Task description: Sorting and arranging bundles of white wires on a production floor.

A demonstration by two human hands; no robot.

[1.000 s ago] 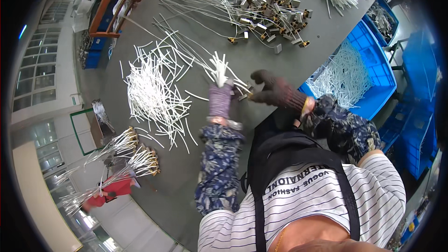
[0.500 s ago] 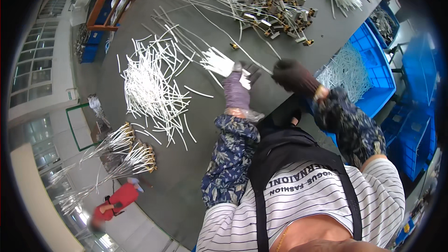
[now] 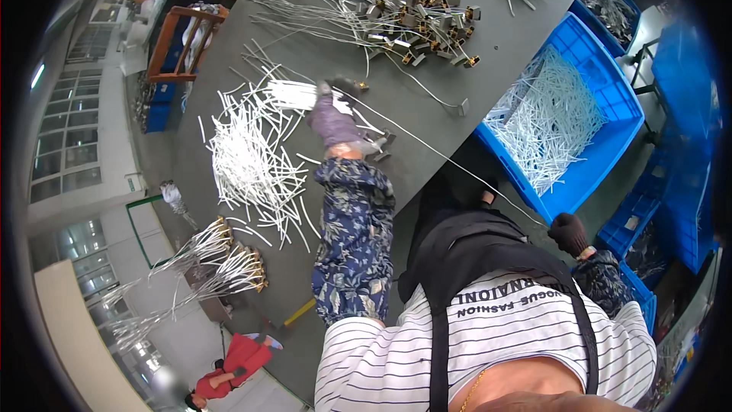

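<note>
So, left hand (image 3: 333,122) grips a bundle of white tubes (image 3: 291,94) over the table (image 3: 503,30); right fist (image 3: 570,234) has the thin pale wire (image 3: 488,185), beyond the edge. Wire's probably light, springy: hold near ends. Tubes likely slippery; grip mid-bundle.

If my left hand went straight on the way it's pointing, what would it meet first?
Probably the thin wires spread on the table beyond your left hand, though its height is unclear.
</note>
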